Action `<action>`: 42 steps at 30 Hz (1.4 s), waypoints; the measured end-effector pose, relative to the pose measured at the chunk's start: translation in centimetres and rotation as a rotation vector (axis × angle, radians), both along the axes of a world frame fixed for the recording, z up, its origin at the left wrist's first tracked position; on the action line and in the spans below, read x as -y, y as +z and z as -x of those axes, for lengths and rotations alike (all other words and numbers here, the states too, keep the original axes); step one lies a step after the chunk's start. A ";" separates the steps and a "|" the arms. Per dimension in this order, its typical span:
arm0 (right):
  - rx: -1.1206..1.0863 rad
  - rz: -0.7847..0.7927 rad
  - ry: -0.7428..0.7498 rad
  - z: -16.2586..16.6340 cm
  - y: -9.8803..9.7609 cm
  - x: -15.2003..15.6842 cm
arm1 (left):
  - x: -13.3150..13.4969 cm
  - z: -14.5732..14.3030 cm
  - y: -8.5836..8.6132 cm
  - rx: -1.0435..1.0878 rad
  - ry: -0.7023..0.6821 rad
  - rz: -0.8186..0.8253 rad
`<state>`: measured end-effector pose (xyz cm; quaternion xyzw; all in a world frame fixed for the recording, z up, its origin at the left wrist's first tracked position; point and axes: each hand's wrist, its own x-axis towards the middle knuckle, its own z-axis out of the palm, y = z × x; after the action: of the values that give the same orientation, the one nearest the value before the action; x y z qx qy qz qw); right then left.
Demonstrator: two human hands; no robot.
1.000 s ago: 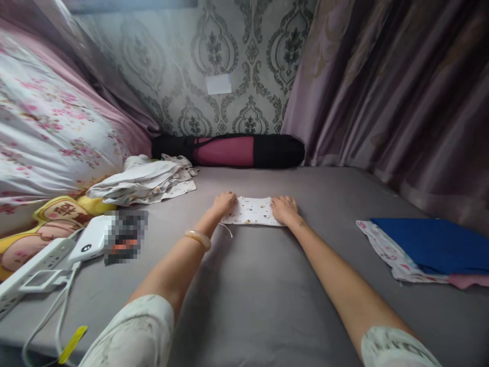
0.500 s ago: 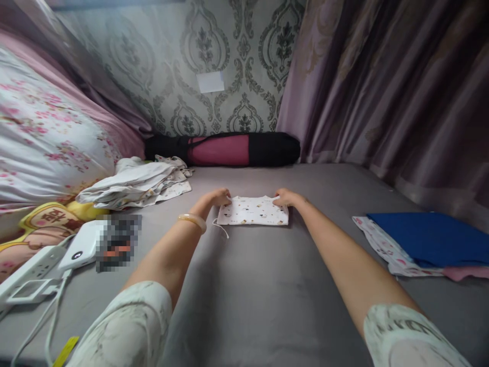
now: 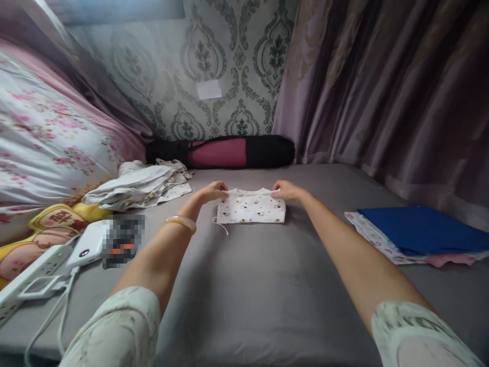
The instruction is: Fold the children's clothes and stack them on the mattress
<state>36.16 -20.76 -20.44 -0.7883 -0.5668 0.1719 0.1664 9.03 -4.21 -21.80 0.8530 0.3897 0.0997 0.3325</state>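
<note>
A small white printed cloth [image 3: 251, 209], folded into a rectangle, lies on the grey bed sheet [image 3: 244, 285] ahead of me. My left hand [image 3: 212, 192] pinches its far left corner, and my right hand [image 3: 286, 190] pinches its far right corner. The far edge is raised a little off the sheet between the two hands. A thin white string [image 3: 220, 226] trails from the cloth's near left corner. A pale bangle [image 3: 180, 222] sits on my left wrist.
A heap of white clothes [image 3: 139, 184] lies at the left by a floral quilt [image 3: 49, 148]. A white power strip [image 3: 30, 272] and power bank [image 3: 87, 245] lie near left. A blue folded cloth [image 3: 424, 232] rests at right. A black and pink roll [image 3: 221, 152] lies against the wall.
Both hands moved from lying flat on the cloth's sides to its far corners and pinched them. The far edge has lifted slightly.
</note>
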 end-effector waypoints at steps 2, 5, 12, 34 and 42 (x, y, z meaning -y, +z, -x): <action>-0.064 -0.057 0.033 -0.3 1.0 0.5 | 0.4 0.4 1.3 0.065 -0.019 0.043; -0.169 -0.058 0.137 -0.6 2.4 1.0 | 0.9 0.7 3.1 0.102 -0.076 0.060; 0.050 -0.282 0.235 -0.1 3.5 2.5 | 2.1 1.6 4.4 0.126 -0.086 -0.340; 0.342 -0.197 0.306 7.0 -2.6 9.0 | 11.1 4.4 -2.7 -0.033 -0.272 -0.634; 0.360 -0.116 0.190 11.6 -5.6 3.9 | 12.7 -2.8 -4.2 -0.201 -0.207 -0.658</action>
<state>24.58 -24.63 -26.09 -0.7383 -0.6683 0.0103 0.0906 11.85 -16.93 -26.04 0.9550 0.2787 0.1014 0.0084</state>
